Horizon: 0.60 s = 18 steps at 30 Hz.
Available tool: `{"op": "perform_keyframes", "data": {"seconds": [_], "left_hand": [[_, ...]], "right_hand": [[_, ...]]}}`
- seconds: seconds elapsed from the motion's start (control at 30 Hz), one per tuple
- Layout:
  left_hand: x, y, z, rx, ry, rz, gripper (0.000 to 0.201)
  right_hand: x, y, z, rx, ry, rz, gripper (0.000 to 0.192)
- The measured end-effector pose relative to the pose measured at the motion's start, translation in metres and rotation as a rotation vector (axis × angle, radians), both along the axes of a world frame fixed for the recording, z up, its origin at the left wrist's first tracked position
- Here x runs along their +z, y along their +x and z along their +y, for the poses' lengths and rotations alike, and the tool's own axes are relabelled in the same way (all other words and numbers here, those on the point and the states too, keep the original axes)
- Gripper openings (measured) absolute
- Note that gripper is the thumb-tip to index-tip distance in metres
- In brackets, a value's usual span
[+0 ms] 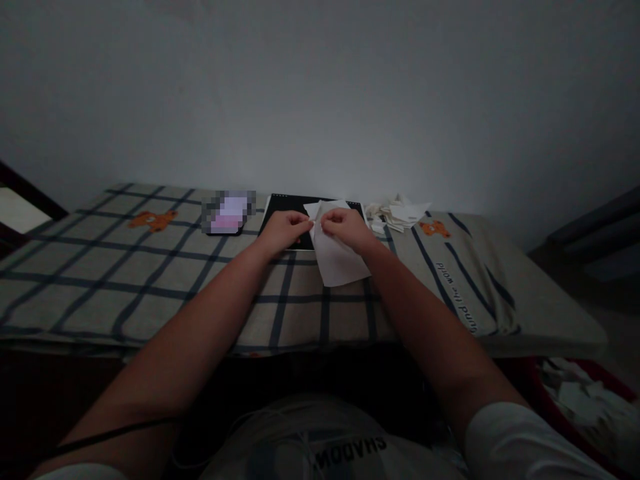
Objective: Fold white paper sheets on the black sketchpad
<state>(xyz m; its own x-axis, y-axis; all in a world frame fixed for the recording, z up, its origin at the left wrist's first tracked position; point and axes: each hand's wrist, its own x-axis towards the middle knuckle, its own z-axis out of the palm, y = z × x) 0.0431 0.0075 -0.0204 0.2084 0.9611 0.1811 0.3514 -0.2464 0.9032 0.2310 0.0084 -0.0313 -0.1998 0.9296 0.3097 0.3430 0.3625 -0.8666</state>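
Both hands (315, 230) pinch a creased white paper sheet (340, 257).

Both bare forearms reach forward and converge toward the far edge of the bed. The left hand (283, 230) lies knuckles up, fingers curled, thumb and fingertips pinched together. The right hand (346, 228) mirrors it, fingers bent in a pinch, its fingertips just beside the left hand's.
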Motion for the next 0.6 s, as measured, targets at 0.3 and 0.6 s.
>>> {"op": "perform_keyframes", "data": {"seconds": [0.3,0.6], "left_hand": [[-0.005,-0.004,0.007,0.013,-0.071,-0.095,0.017],[-0.006,-0.008,0.009,0.029,-0.169,-0.136,0.011]], "right_hand": [[0.003,0.045,0.021,-0.416,0.024,-0.146,0.011],[-0.006,0.078,0.023,-0.72,0.141,-0.564,0.024]]}}
